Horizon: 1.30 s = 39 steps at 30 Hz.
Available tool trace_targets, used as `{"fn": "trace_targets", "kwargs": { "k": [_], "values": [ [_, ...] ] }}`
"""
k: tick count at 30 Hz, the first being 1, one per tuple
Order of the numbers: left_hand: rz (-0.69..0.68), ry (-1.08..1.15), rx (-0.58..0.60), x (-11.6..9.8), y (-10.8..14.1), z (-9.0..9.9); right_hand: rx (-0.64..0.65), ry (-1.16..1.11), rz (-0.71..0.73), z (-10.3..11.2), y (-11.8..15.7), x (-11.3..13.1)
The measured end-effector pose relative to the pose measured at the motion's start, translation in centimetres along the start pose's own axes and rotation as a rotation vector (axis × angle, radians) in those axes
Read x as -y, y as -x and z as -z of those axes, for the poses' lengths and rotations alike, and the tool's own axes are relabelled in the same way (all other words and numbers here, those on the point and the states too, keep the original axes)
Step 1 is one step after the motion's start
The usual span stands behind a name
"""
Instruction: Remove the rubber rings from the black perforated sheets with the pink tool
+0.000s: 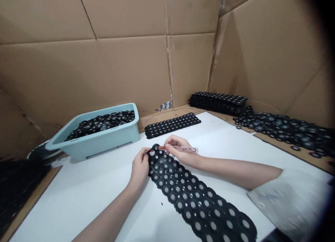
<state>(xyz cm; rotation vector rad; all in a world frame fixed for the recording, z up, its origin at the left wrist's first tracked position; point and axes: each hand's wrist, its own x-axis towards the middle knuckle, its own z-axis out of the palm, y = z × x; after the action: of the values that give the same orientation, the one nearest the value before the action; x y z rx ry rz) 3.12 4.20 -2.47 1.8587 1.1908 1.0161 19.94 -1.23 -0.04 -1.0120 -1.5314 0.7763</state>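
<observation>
A long black rubber sheet (193,204) with rows of round pale-centred discs lies slantwise on the white tabletop. My left hand (140,164) pinches its far left corner between thumb and fingers. My right hand (180,151) is closed round a clear reddish pen-like tool (187,149), whose tip points left to the sheet's far end. Near that tip, at least one hole at the end of the sheet shows no pale disc.
A light blue tub (104,142) of black rings stands back left. Behind the hands lies another dotted strip (172,125). Stacked sheets (217,103) and loose black rings (293,130) are at the right. Cardboard walls (125,71) enclose the back; dark material (18,186) is at left.
</observation>
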Motion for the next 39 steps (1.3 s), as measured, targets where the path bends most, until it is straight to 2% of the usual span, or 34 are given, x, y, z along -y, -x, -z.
{"fn": "trace_targets", "kwargs": {
  "k": [4, 8, 17, 24, 28, 31, 35, 39],
  "values": [
    [0.050, 0.021, -0.023, 0.1, 0.0, -0.1, -0.041, -0.063, -0.117, 0.5, 0.5, -2.0],
    [0.107, 0.051, -0.052, -0.1, 0.3, -0.3, -0.074, -0.168, -0.240, 0.8, 0.3, -2.4],
    [0.169, 0.091, -0.154, -1.2, 0.6, -0.3, 0.021, -0.226, -0.164, 0.3, 0.7, -2.6],
    [0.103, 0.002, -0.098, -0.3, 0.2, -0.1, 0.078, -0.232, -0.359, -0.4, 0.6, -3.3],
    [0.045, -0.016, -0.035, -0.1, -0.1, 0.0, 0.121, -0.208, -0.346, -0.4, 0.7, -3.3],
    [0.026, -0.028, -0.010, -0.1, 0.1, 0.1, 0.073, -0.192, -0.331, -0.4, 0.9, -3.5],
    [0.013, -0.081, -0.040, -0.5, 0.5, 0.2, 0.044, -0.177, -0.309, -0.5, 1.0, -3.6],
    [-0.002, -0.099, -0.066, -1.2, 0.9, 0.0, 0.089, -0.112, -0.272, -0.5, 1.0, -2.8]
  ]
}}
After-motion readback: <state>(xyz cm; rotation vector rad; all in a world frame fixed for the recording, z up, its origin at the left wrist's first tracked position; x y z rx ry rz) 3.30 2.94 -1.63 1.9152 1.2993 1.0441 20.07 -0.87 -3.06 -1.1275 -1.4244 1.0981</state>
